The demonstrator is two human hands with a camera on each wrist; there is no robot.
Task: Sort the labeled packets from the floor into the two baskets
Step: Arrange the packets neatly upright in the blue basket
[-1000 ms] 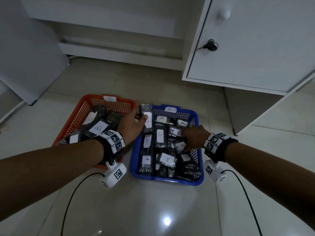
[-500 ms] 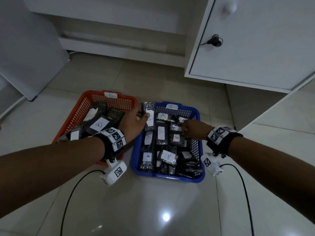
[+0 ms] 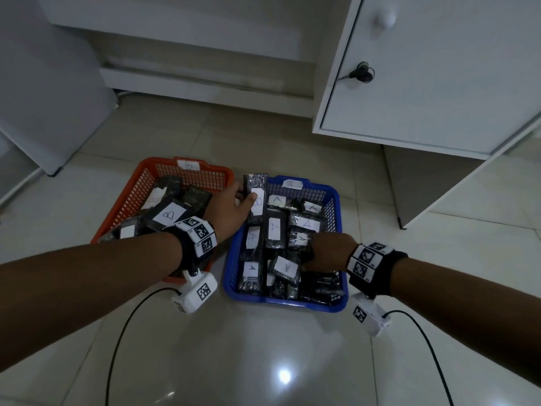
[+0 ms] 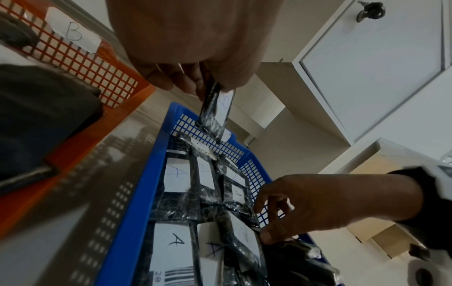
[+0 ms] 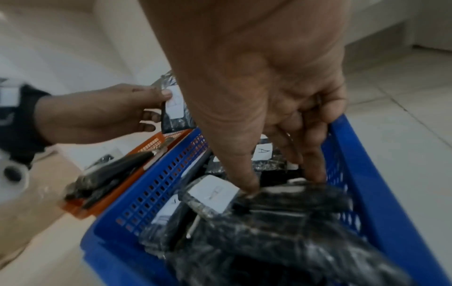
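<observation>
My left hand (image 3: 246, 197) pinches a black packet with a white B label (image 3: 257, 200) and holds it upright over the gap between the baskets, at the blue basket's far left corner. The B packet (image 4: 215, 108) hangs from my fingertips in the left wrist view. The orange basket (image 3: 128, 200), tagged B, holds several black packets. The blue basket (image 3: 292, 301) is filled with packets labeled A. My right hand (image 3: 307, 259) reaches down into its right side. Thumb and fingers of that right hand (image 5: 283, 183) close on a dark packet (image 5: 293, 197) lying with no label in sight.
A white cabinet (image 3: 424, 83) with a key in its door stands behind the blue basket on the right. On the left a white panel (image 3: 44, 98) leans. Black cables (image 3: 126, 332) trail from both wrists across the glossy tile floor near me.
My right hand has come back toward me inside the blue basket and dropped onto a dark packet. The left hand holds the B packet in about the same place.
</observation>
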